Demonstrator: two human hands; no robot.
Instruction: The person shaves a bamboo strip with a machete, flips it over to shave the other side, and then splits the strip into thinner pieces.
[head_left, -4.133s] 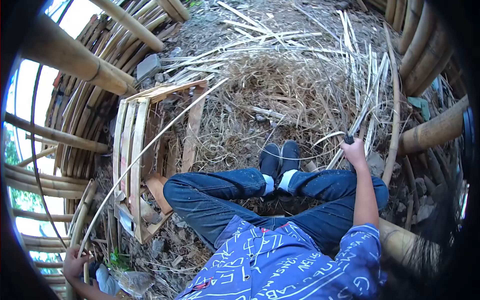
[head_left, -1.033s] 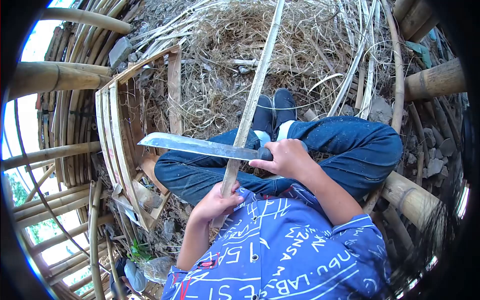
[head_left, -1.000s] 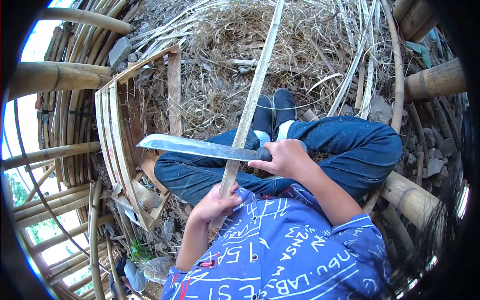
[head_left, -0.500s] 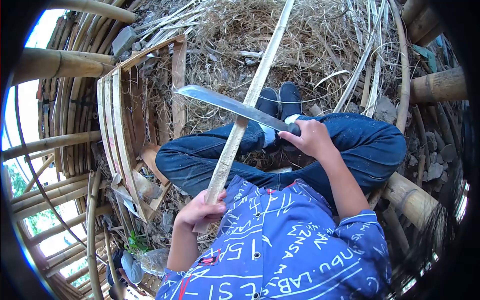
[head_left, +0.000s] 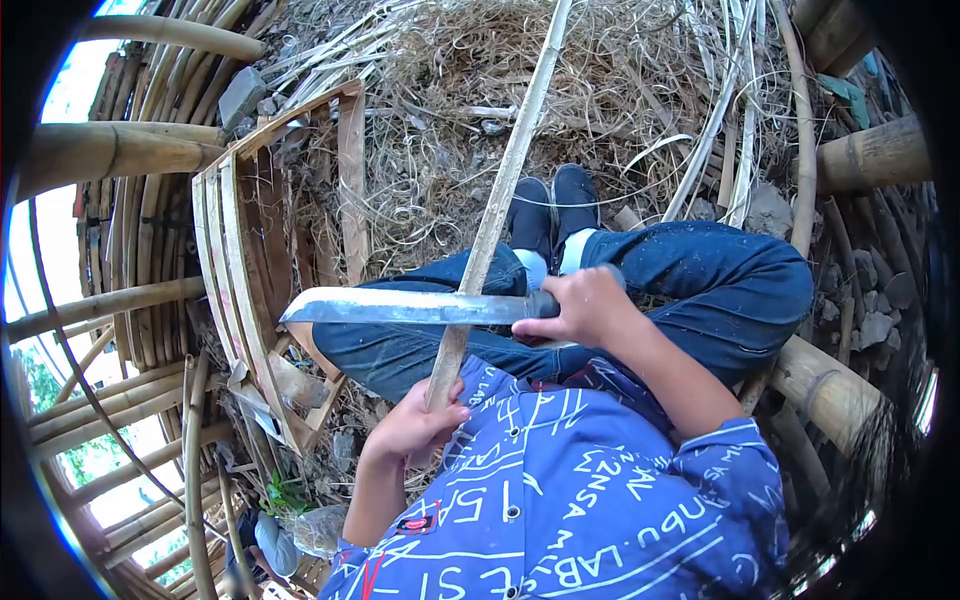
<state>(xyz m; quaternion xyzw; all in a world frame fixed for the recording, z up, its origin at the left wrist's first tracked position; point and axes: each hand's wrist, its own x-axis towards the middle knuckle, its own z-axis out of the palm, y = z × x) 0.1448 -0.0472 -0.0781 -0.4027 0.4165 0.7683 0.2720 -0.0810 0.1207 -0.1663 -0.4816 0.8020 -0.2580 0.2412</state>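
Left hand (head_left: 417, 420) closed near torso (head_left: 560, 470); right hand (head_left: 588, 306) closed farther forward, forearm (head_left: 678, 375) slanting inward.

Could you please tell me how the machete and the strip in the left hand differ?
The machete has a smooth, grey metal blade; the strip is pale and rough. The machete lies crosswise, while the strip runs away from the body and is longer. Both are narrow and held in one hand.

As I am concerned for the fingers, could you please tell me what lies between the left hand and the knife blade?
In the head view, a stretch of the pale strip joins left hand to blade, with the jeans behind.
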